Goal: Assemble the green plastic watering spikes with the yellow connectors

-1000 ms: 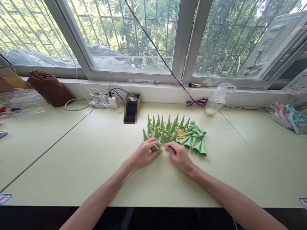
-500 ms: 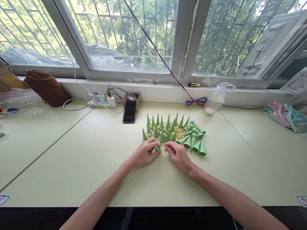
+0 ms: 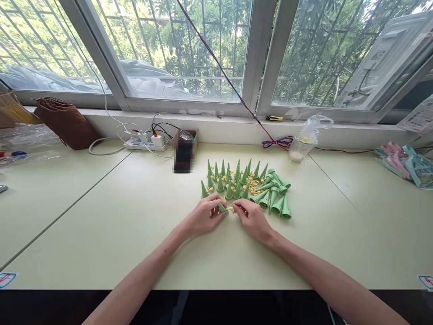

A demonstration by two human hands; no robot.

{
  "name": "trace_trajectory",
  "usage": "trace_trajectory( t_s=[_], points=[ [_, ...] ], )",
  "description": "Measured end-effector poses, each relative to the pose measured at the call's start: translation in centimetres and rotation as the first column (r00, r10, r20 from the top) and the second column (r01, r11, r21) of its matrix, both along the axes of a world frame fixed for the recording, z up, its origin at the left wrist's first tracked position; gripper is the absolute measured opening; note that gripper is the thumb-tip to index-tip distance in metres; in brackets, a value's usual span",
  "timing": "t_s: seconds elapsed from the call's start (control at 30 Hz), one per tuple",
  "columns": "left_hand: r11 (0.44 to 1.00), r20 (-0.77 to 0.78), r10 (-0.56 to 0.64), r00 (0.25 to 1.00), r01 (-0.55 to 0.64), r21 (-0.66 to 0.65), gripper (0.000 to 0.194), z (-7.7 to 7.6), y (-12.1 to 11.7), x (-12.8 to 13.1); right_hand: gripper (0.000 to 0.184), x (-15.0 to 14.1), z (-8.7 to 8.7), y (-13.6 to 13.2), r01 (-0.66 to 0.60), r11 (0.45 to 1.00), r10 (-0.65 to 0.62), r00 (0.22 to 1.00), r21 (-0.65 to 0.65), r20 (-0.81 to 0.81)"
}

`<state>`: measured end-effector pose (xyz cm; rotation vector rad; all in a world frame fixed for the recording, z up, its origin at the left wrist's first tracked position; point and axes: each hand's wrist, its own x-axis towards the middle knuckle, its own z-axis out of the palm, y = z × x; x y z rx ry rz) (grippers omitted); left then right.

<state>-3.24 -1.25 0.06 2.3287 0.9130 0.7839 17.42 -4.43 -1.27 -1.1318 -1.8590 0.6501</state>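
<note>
My left hand [image 3: 204, 214] is closed around a green plastic cone [image 3: 221, 207], partly hidden by the fingers. Pinched in my right hand [image 3: 252, 216] is a small yellow plastic piece [image 3: 230, 208], its tip against or close to the cone; I cannot tell if it is inserted. Just beyond both hands, several green cones [image 3: 229, 192] stand upright on their wide ends, with yellow bits beside them. To the right lie more green cones [image 3: 277, 205] on their sides. A heap of small yellow pieces [image 3: 254, 187] sits between the two groups.
A pale table [image 3: 135, 243] spreads under everything. Along its back are a power strip [image 3: 145, 144], a small cardboard box [image 3: 194, 140], a bundle of red and blue wire [image 3: 278, 143] and a plastic cup in a bag [image 3: 300, 146]. A brown bag [image 3: 67, 124] lies at the left.
The green cone in my left hand has turned slightly within the fingers. My right hand keeps its pinch on the yellow piece, almost unmoved. The view has shifted a little.
</note>
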Motion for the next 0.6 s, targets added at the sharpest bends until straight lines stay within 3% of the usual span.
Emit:
trace_trajectory(
  t_s=[0.6],
  points=[
    [1.000,0.037,0.021,0.999,-0.021,0.021,0.012,-0.27,0.10,0.00,0.019,-0.06,0.08,0.04,-0.026,1.000,0.027,0.999,0.015,-0.030]
  ],
)
